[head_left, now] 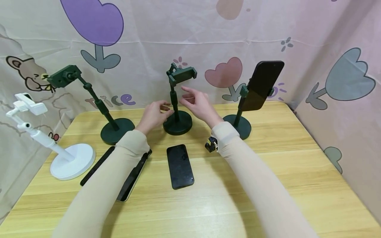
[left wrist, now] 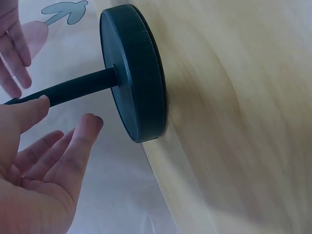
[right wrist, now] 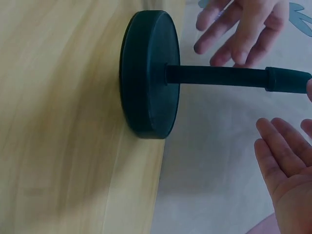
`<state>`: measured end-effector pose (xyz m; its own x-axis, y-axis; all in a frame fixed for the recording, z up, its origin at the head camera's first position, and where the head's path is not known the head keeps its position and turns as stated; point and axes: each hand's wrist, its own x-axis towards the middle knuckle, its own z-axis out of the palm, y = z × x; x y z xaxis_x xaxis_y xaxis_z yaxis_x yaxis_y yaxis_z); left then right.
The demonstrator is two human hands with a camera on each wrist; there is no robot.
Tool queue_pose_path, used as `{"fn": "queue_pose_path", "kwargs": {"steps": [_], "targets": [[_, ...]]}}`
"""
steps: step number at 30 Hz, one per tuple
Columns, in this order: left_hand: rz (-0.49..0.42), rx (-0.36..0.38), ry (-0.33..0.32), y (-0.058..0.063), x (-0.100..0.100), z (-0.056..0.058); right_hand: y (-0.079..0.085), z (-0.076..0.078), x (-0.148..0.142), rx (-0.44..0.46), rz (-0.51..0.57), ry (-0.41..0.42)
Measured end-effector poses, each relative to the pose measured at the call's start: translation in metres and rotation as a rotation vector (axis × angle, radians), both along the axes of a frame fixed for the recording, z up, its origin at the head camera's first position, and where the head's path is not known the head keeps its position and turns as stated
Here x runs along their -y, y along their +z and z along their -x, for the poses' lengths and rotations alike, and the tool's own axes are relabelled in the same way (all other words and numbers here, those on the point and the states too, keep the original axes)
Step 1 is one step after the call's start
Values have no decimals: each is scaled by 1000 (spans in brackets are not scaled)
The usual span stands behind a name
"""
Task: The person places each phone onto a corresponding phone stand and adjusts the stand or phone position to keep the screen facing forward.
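A dark green phone stand (head_left: 177, 124) with a round base stands upright at the back middle of the table, its clamp holding no phone. My left hand (head_left: 154, 115) is at the left of its pole, fingers loosely bent. In the left wrist view the thumb (left wrist: 34, 111) overlaps the pole, while the other fingers spread below it. On the pole's right side is my right hand (head_left: 198, 105), just under the clamp, with its fingers extended. The right wrist view shows those fingers (right wrist: 280, 146) apart from the lower pole. A black phone (head_left: 180, 167) lies flat in front of the base.
Another green stand (head_left: 117, 131) and a white stand (head_left: 72, 161) are on the left. To the right, a green stand (head_left: 241, 127) carries a dark phone (head_left: 262, 86). Two flat dark devices lie partly under my left forearm. A patterned cloth hangs behind the table (head_left: 297, 185).
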<state>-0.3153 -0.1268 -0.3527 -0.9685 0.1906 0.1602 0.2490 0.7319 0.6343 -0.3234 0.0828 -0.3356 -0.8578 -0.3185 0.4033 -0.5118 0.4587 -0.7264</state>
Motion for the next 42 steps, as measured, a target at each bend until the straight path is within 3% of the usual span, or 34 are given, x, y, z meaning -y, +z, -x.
{"fn": "queue_pose_path", "kwargs": {"steps": [7, 16, 24, 37, 42], "targets": [[-40, 1, -38, -1, -4, 6, 4, 5, 14, 19, -30, 23], [-80, -55, -66, -4, -11, 7, 8, 4, 24, -8, -49, 9], [-76, -77, -53, -4, -21, 6, 7, 7, 16, -74, -76, -16], [-105, -43, -90, -6, -35, 2, 6, 0, -1, -61, -31, -21], [-72, -44, -98, -5, -40, -3, 5, -4, -7, -74, -29, -26]]}}
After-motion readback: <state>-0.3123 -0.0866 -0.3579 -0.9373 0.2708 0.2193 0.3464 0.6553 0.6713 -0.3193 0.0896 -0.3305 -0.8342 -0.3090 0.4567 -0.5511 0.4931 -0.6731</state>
